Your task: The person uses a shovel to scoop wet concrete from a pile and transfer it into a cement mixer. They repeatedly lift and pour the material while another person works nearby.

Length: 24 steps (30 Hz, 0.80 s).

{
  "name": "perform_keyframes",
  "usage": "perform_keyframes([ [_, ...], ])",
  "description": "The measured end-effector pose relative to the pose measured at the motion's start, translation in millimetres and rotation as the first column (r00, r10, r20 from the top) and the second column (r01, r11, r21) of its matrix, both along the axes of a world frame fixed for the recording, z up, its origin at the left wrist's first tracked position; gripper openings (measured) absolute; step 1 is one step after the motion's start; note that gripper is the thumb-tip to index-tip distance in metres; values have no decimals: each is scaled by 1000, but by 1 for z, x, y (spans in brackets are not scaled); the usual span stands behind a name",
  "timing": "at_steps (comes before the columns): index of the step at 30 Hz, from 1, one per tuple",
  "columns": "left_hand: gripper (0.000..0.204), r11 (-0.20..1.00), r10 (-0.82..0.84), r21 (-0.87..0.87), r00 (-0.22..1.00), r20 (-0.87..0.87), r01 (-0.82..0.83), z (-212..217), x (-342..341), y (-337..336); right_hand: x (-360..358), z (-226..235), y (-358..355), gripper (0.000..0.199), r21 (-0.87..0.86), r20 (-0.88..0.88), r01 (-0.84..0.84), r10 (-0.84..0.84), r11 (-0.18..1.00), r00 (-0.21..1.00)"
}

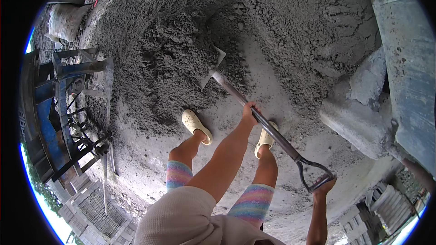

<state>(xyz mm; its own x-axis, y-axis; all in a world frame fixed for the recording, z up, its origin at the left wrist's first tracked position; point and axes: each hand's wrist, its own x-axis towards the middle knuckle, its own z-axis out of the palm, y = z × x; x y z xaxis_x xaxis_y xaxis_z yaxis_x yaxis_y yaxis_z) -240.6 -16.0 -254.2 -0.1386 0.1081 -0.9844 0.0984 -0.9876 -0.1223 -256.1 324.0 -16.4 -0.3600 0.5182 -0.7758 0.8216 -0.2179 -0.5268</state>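
A shovel (275, 133) runs slantwise across the middle, its blade pushed into a heap of dark grey gravelly mix (170, 59). Only the blade's back edge shows; the rest is buried under the mix. Around the middle of the shaft, my left hand (249, 111) is closed. My right hand (325, 184) grips the D-shaped handle at the shovel's lower right end. Both arms reach forward, the left one lying between my two cream clogs (195, 124).
On the left stands a metal-framed machine (68, 100) with blue parts. A stuffed sack (66, 22) lies beyond it. More loose gravel (313, 27) spreads at the upper right, beside concrete chunks (354, 113) and a long grey metal sheet (411, 63).
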Motion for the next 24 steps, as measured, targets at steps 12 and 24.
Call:
perform_keyframes([
  [12, 15, 970, -242, 43, 968, 67, 239, 112, 104, 81, 156, 148, 46, 62, 160, 118, 273, -293, 949, 949],
  [24, 11, 944, -323, 58, 946, -20, 324, 272, 196, 41, 285, 268, -38, 59, 290, -43, 100, -92, 952, 995],
])
